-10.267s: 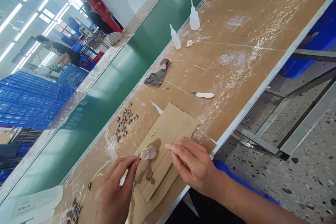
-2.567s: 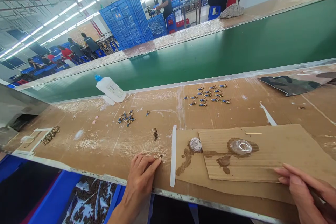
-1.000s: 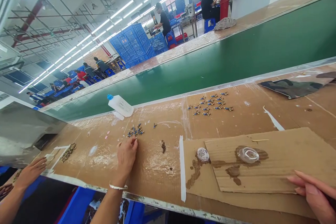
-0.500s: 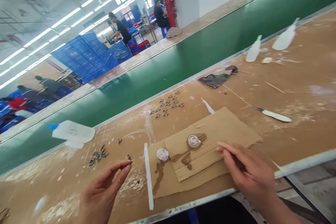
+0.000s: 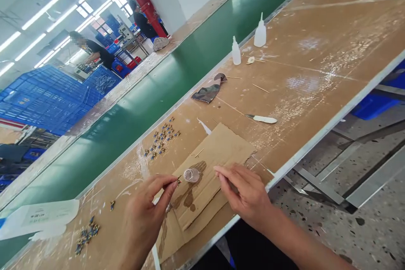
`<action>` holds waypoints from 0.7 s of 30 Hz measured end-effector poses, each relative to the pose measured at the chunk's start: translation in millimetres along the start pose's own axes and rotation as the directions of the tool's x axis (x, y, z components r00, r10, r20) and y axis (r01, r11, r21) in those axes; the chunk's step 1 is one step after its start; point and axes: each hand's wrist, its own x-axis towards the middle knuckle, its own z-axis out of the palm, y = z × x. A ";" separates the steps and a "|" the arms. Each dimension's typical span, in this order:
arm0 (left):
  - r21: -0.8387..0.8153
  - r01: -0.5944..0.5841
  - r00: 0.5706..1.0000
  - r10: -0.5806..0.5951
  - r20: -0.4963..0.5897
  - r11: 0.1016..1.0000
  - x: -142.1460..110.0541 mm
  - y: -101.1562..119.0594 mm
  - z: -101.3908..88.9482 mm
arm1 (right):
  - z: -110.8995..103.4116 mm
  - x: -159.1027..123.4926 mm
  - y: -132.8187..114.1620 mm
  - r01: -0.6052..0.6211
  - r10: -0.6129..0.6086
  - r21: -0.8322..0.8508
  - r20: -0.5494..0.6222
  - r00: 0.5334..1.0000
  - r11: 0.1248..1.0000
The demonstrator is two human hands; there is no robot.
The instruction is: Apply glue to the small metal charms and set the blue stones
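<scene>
Since half a second earlier, the left hand (image 5: 147,206) has moved from left of the flat brown corrugated cardboard sheet (image 5: 218,145) to beside the small clear round cup (image 5: 191,175) on it. Its thumb and forefinger pinch a tiny dark-and-gold piece (image 5: 179,181) near the cup. The right hand's (image 5: 242,185) grip is narrow; I cannot tell whether it holds anything.
</scene>
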 end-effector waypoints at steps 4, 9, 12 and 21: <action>0.040 -0.037 0.998 0.035 0.046 0.999 6.3 0.7 5.6 | -0.4 0.4 0.9 -0.012 0.012 0.001 -0.008 1.000 1.000; 0.059 -0.056 0.995 0.051 0.080 0.997 13.7 8.0 7.1 | -0.1 0.9 3.2 -0.020 0.020 0.014 -0.007 1.000 1.000; 0.087 -0.025 0.994 0.015 0.107 0.996 16.7 12.3 6.8 | -0.4 1.7 3.7 -0.025 0.025 0.019 -0.020 0.999 1.000; 0.097 -0.042 0.993 0.030 0.117 0.994 18.5 12.5 7.9 | 0.5 1.8 4.1 -0.025 0.026 0.025 -0.033 0.999 0.999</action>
